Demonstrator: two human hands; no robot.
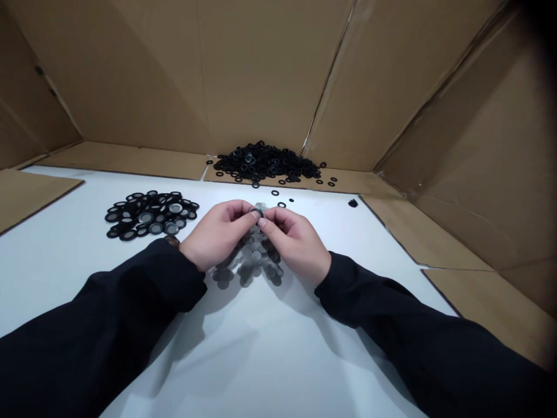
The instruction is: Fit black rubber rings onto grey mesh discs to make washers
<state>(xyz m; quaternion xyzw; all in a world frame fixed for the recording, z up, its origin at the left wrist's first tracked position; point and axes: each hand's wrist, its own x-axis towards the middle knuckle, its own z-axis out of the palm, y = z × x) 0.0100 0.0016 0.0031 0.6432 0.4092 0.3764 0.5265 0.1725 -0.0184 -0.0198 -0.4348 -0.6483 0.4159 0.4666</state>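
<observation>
Between the fingertips of my left hand [217, 233] and my right hand [301, 239] is a small black ring [258, 212], pinched from both sides. My fingers partly cover it, and I cannot tell whether a disc sits inside. Right below my hands, a loose pile of thin grey translucent discs [248, 271] lies on the white table, partly hidden by them. Left of my left hand is a heap of black rings with grey discs in their centres [148, 217].
A large heap of black rings [265, 161] lies at the back against a cardboard wall [261, 69]. Several stray rings [275, 193] are scattered in front of it. A small black piece [353, 203] lies to the right on the white table [278, 354]. Cardboard strips edge the table.
</observation>
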